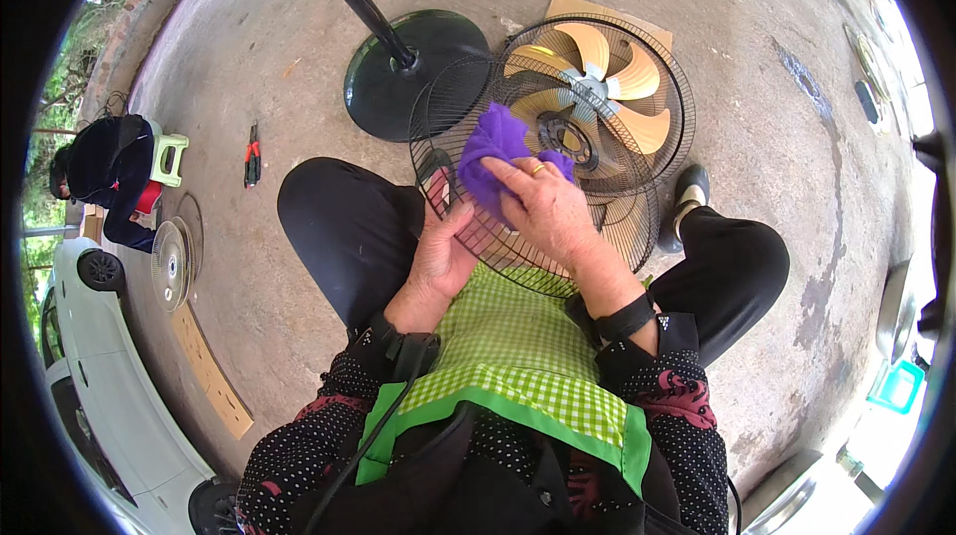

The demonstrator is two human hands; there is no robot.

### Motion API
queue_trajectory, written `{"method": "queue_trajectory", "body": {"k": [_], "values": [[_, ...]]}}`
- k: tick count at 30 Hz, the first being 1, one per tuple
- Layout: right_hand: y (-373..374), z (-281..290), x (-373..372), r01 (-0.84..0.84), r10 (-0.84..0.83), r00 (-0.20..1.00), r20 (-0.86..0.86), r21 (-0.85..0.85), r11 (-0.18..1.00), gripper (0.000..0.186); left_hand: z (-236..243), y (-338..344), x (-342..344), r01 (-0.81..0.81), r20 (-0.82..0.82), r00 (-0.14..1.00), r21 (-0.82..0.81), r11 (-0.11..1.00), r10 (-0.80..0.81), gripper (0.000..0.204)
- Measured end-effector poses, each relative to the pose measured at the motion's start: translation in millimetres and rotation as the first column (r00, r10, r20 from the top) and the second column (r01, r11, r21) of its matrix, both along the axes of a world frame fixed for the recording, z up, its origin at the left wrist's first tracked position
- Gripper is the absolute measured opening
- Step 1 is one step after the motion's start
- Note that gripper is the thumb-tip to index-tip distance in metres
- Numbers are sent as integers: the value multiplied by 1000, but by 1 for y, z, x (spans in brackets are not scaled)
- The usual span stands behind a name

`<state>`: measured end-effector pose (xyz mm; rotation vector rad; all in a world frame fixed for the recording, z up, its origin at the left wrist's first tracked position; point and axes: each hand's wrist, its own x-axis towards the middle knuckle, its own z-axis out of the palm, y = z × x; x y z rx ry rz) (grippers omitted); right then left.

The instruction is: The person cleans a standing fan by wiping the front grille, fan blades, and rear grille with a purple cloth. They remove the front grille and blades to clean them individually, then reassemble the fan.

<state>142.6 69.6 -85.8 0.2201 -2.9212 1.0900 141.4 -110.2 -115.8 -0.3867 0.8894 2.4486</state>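
Note:
A black wire fan grille (627, 236) is tilted over my green checked apron. My left hand (443, 251) grips its left side from below. My right hand (528, 197) presses a bunched purple cloth (494, 142) against the mesh, its fingers curled on it. Just beyond lies another round grille (682, 97) with a fan having pale orange blades (637, 77), on cardboard (563, 5); the two grilles overlap in view.
A black pedestal stand (373, 87) is ahead, red-handled pliers (253, 162) lie left. A bent-over person (110, 167) by a pale green stool (171, 157) and round fan parts (171, 266) is farther left, near a wooden board (209, 366) and white car (129, 386).

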Motion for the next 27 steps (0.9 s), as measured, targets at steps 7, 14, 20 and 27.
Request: {"method": "queue_trajectory", "body": {"k": [7, 14, 20, 27], "values": [[29, -42, -14, 226, -235, 966, 105, 98, 969, 44, -5, 4, 1, 6, 49, 999, -43, 999, -4, 65], [82, -83, -17, 390, -525, 789, 318, 401, 829, 40, -5, 6, 1, 33, 9, 999, -4, 999, -33, 63], [120, -91, -7, 376, -611, 680, 405, 522, 765, 36, -8, 6, 1, 93, -79, 993, 59, 994, -88, 47], [116, -64, 6, 478, -548, 770, 326, 274, 834, 39, -15, -1, -7, 34, 29, 999, 73, 997, -36, 46]]}}
